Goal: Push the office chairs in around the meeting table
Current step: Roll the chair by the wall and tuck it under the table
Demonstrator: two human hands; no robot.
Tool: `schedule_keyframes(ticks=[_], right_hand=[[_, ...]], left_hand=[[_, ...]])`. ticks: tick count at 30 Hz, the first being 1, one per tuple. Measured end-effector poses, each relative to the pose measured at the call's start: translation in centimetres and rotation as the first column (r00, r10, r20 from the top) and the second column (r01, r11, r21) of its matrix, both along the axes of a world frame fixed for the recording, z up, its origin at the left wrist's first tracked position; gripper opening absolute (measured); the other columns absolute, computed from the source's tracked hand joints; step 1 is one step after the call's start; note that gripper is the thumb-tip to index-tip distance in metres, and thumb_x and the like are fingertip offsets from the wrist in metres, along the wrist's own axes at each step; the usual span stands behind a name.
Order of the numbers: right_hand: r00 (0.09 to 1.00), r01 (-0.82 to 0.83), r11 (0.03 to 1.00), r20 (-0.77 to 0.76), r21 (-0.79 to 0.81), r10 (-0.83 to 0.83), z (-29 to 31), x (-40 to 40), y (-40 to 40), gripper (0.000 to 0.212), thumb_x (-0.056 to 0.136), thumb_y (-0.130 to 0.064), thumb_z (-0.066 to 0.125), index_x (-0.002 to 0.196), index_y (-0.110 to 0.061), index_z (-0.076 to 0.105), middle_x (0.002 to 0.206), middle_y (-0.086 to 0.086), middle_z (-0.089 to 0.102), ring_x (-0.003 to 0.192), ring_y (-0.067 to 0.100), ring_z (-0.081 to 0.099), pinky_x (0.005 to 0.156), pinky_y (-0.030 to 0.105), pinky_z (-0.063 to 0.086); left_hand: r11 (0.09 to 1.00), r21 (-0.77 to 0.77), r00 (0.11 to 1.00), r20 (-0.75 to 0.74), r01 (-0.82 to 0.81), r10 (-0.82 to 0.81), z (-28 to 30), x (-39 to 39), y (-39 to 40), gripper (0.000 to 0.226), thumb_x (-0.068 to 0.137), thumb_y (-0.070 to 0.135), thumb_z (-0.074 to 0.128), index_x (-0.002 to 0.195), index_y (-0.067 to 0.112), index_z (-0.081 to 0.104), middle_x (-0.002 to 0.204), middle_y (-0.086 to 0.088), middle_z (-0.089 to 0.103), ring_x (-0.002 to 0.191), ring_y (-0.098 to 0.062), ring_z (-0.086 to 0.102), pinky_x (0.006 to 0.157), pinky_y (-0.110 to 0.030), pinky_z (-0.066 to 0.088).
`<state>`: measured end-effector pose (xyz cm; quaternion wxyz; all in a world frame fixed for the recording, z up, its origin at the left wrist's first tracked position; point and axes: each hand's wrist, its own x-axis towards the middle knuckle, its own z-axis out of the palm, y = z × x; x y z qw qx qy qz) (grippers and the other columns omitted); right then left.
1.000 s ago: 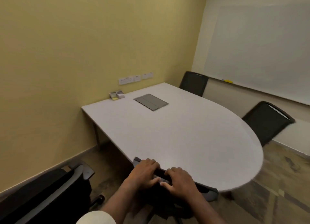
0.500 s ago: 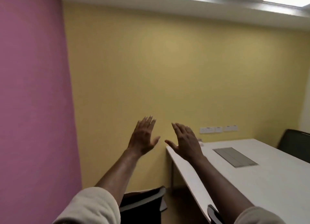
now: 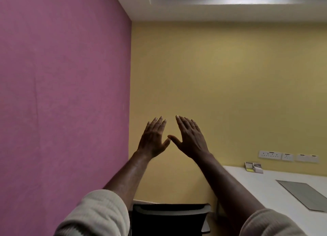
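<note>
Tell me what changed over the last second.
Both hands let go of the chair back at the table's near edge and rose, open and empty: left hand, right hand. The view swung left onto another black chair by the wall. The table looks unchanged.

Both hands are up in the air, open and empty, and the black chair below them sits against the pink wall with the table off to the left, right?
Not quite: the head view shows the table to the right, not the left. The rest holds: left hand and right hand are raised, open and empty, and the black chair is below them by the pink wall.
</note>
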<state>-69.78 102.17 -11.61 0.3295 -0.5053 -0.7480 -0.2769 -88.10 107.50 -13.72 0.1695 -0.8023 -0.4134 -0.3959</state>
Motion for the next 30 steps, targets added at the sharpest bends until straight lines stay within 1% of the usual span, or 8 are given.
schedule_keyframes(ticks=[7, 10, 14, 18, 23, 25, 28, 30], right_hand=[[0.999, 0.040, 0.971, -0.019, -0.235, -0.045, -10.0, 1.1, 2.9, 0.086, 0.097, -0.068, 0.037, 0.160, -0.015, 0.016, 0.165, 0.009, 0.029, 0.152, 0.025, 0.025, 0.126, 0.041, 0.014], [0.997, 0.061, 0.928, -0.011, -0.369, -0.070, -15.5, 2.2, 3.5, 0.085, 0.097, -0.068, 0.039, 0.160, -0.015, 0.017, 0.163, 0.010, 0.033, 0.149, 0.028, 0.030, 0.124, 0.041, 0.019], [0.997, 0.077, 0.818, 0.019, -0.570, -0.080, -22.5, 3.1, 4.3, 0.081, 0.097, -0.065, 0.047, 0.157, -0.013, 0.029, 0.155, 0.011, 0.044, 0.139, 0.033, 0.042, 0.117, 0.042, 0.029], [0.997, 0.082, 0.689, 0.052, -0.720, -0.064, -27.8, 3.1, 4.7, 0.069, 0.093, -0.063, 0.054, 0.144, -0.016, 0.047, 0.139, 0.008, 0.058, 0.127, 0.030, 0.054, 0.104, 0.041, 0.041], [0.989, 0.141, 0.574, 0.144, -0.807, -0.041, -31.7, 1.8, 6.7, 0.057, 0.088, -0.061, 0.061, 0.125, -0.018, 0.057, 0.124, 0.006, 0.063, 0.118, 0.027, 0.056, 0.096, 0.041, 0.046], [0.981, 0.185, 0.544, 0.189, -0.819, -0.049, -32.2, 1.4, 7.6, 0.050, 0.087, -0.059, 0.063, 0.115, -0.019, 0.058, 0.118, 0.005, 0.065, 0.114, 0.027, 0.057, 0.093, 0.041, 0.047], [0.967, 0.253, 0.496, 0.239, -0.831, -0.092, -32.5, 1.8, 9.2, 0.042, 0.085, -0.055, 0.064, 0.107, -0.019, 0.064, 0.112, 0.005, 0.067, 0.111, 0.027, 0.058, 0.092, 0.041, 0.046], [0.955, 0.298, 0.448, 0.264, -0.843, -0.138, -32.5, 2.4, 10.0, 0.029, 0.085, -0.045, 0.062, 0.100, -0.020, 0.069, 0.103, 0.004, 0.070, 0.102, 0.027, 0.064, 0.086, 0.040, 0.051]], left_hand=[[0.980, -0.199, 0.999, -0.044, -0.018, 0.009, -8.9, 0.5, 1.4, 0.080, 0.096, 0.049, 0.056, 0.158, 0.013, 0.022, 0.167, -0.010, 0.020, 0.153, -0.026, 0.014, 0.124, -0.044, 0.011], [0.949, -0.315, 0.997, -0.083, -0.018, -0.009, -14.4, 1.1, 2.1, 0.080, 0.095, 0.050, 0.057, 0.157, 0.012, 0.025, 0.165, -0.009, 0.025, 0.152, -0.026, 0.019, 0.123, -0.044, 0.014], [0.861, -0.508, 0.992, -0.111, -0.011, -0.053, -22.3, 1.7, 2.5, 0.079, 0.092, 0.053, 0.060, 0.155, 0.013, 0.033, 0.161, -0.009, 0.035, 0.147, -0.027, 0.031, 0.120, -0.039, 0.022], [0.726, -0.684, 0.961, -0.240, -0.069, -0.135, -28.9, 1.2, 2.0, 0.081, 0.088, 0.060, 0.062, 0.151, 0.016, 0.040, 0.151, -0.007, 0.049, 0.137, -0.025, 0.044, 0.114, -0.037, 0.032], [0.707, -0.698, 0.926, -0.333, -0.115, -0.179, -32.4, 0.4, 3.5, 0.077, 0.088, 0.056, 0.061, 0.152, 0.019, 0.037, 0.146, -0.004, 0.050, 0.133, -0.025, 0.046, 0.117, -0.041, 0.027], [0.694, -0.712, 0.928, -0.321, -0.105, -0.189, -32.3, 0.2, 4.6, 0.067, 0.088, 0.053, 0.062, 0.145, 0.021, 0.045, 0.137, -0.003, 0.058, 0.125, -0.025, 0.052, 0.110, -0.040, 0.035], [0.688, -0.717, 0.918, -0.339, -0.112, -0.204, -32.0, 0.2, 6.2, 0.046, 0.087, 0.052, 0.061, 0.120, 0.020, 0.059, 0.116, -0.003, 0.067, 0.109, -0.026, 0.061, 0.093, -0.040, 0.044], [0.682, -0.722, 0.917, -0.344, -0.119, -0.203, -32.3, 0.5, 7.1, 0.036, 0.086, 0.051, 0.060, 0.106, 0.020, 0.064, 0.103, -0.003, 0.070, 0.098, -0.027, 0.065, 0.085, -0.039, 0.048]])
